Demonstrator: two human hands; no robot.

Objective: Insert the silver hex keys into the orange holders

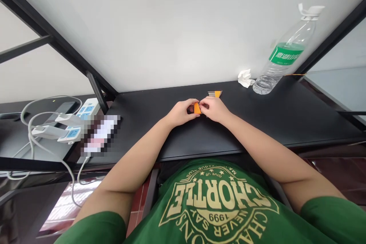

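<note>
Over the middle of the black desk, my left hand (182,113) grips a small orange holder (197,108) between thumb and fingers. My right hand (214,108) is closed in a pinch at the holder's right edge. Whatever lies between its fingertips is too small and covered to make out. Just behind my right hand, another orange holder (218,94) lies on the desk. Several thin metal rods (211,93), looking like hex keys, stick out of it toward the left.
A clear plastic bottle (267,76) with a green label stands at the back right, beside a crumpled white tissue (245,78). To the left are a blurred-out phone (101,133), a white power strip (88,108) and looping white cables. Black frame bars (97,91) rise at the desk's sides.
</note>
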